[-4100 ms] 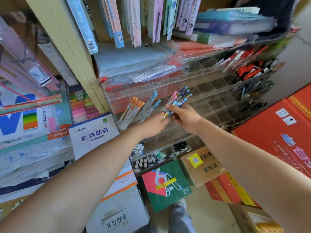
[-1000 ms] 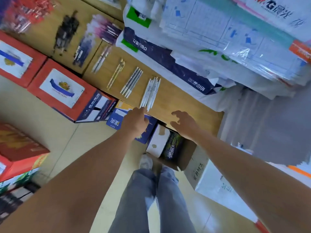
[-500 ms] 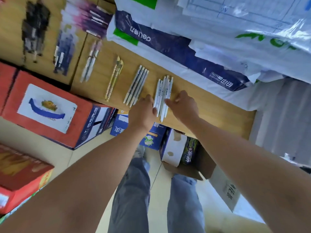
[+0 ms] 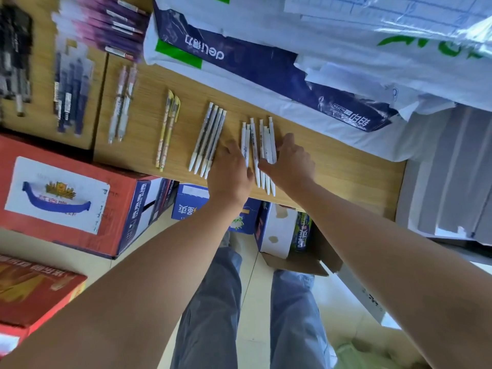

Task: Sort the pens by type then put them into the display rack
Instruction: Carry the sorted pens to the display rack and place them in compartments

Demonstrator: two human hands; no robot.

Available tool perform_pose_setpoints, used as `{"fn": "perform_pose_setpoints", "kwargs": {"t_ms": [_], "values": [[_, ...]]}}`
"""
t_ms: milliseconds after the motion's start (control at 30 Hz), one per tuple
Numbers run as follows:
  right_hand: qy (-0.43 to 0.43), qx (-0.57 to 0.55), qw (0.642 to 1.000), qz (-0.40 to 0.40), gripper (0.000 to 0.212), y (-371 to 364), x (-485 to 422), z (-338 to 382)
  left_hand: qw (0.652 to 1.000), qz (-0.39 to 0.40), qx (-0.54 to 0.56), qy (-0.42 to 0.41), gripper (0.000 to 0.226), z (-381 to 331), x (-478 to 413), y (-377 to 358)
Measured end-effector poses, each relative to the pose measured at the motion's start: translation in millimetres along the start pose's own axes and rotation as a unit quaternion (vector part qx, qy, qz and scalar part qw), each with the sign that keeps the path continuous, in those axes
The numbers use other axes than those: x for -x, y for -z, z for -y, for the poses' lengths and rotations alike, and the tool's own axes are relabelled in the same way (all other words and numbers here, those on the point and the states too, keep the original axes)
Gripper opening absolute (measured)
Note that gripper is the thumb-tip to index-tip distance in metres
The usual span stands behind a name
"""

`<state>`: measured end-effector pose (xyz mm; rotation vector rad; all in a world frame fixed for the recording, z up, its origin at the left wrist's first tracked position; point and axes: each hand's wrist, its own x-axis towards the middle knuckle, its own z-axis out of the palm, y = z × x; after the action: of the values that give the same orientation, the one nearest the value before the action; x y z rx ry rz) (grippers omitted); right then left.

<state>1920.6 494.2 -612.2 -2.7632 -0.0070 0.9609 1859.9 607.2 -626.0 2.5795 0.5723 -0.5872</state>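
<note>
Sorted groups of pens lie side by side on a wooden table (image 4: 346, 166). The white pens (image 4: 254, 139) lie nearest its front edge, between my hands. My left hand (image 4: 230, 174) touches their left side with its fingers. My right hand (image 4: 290, 161) sits at their right side, thumb laid across the bunch and fingers curled behind it. To the left lie grey-and-white pens (image 4: 209, 137), two yellow pens (image 4: 167, 129), two pink-clear pens (image 4: 122, 102), dark blue pens (image 4: 69, 97), purple pens (image 4: 106, 25) and black pens (image 4: 16, 54). The display rack is out of view.
Wrapped paper reams, one navy and white (image 4: 239, 57), are stacked along the table's far side. Under and beside the table stand a red carton (image 4: 66, 198), a blue box (image 4: 186, 201), an open cardboard box (image 4: 292, 246) and another red carton (image 4: 34, 288).
I turned from the display rack down to the table. Over the last second both hands reached forward and closed in on the white pens from either side.
</note>
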Motion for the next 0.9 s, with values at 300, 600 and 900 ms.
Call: {"fn": "perform_pose_setpoints", "kwargs": {"t_ms": [300, 600, 900], "values": [[-0.002, 0.055, 0.998, 0.009, 0.051, 6.8, 6.5, -30.3, 1.000, -0.029, 0.001, 0.004, 0.054, -14.5, -3.0, -1.7], [0.062, 0.155, 0.986, 0.015, 0.057, 11.6, 8.5, -57.7, 0.995, 0.012, -0.093, 0.020, 0.046, -31.3, -10.5, 0.6], [0.103, 0.219, 0.970, 0.027, 0.051, 10.3, 7.5, -63.4, 0.995, -0.003, -0.095, 0.020, 0.031, -33.0, -10.3, -0.8]]}}
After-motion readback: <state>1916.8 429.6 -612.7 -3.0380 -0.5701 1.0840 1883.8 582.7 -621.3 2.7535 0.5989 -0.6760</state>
